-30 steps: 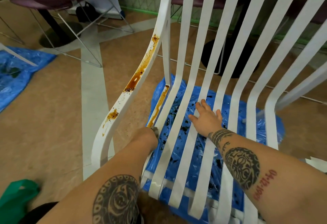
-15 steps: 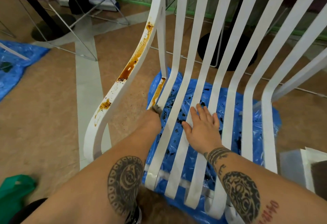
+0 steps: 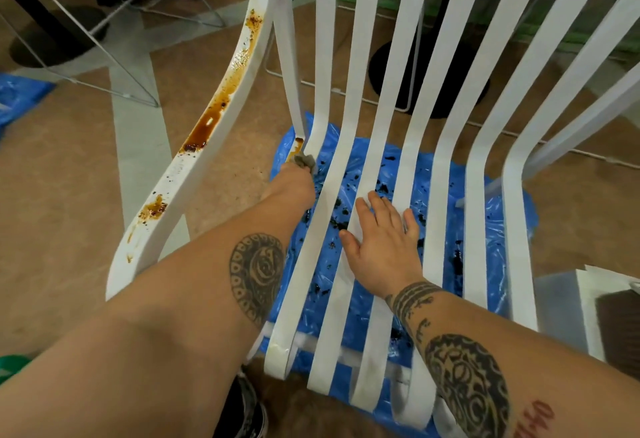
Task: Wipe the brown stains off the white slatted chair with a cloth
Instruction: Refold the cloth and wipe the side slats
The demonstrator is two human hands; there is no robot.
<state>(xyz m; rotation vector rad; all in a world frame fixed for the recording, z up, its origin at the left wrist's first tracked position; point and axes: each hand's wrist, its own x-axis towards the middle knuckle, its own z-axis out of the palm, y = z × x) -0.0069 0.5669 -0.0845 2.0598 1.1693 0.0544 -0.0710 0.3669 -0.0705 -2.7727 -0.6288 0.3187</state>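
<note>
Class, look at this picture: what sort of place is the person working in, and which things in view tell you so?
Probably a café or canteen set up for a cleaning job. A round black pedestal table base and wire-legged chairs stand on a tan floor, and blue plastic sheeting lies under the white slatted chair.

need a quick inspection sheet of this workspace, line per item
surface: tan floor with a blue plastic sheet under the chair, dark specks on it
job's things: white slatted chair; brown stains along the left armrest; grey cloth at a stained slat
clutter: green item at lower left
hands: left hand grips the cloth; right hand flat on the slats
cables: nothing seen
surroundings: wire-legged chairs, dark round table base
</note>
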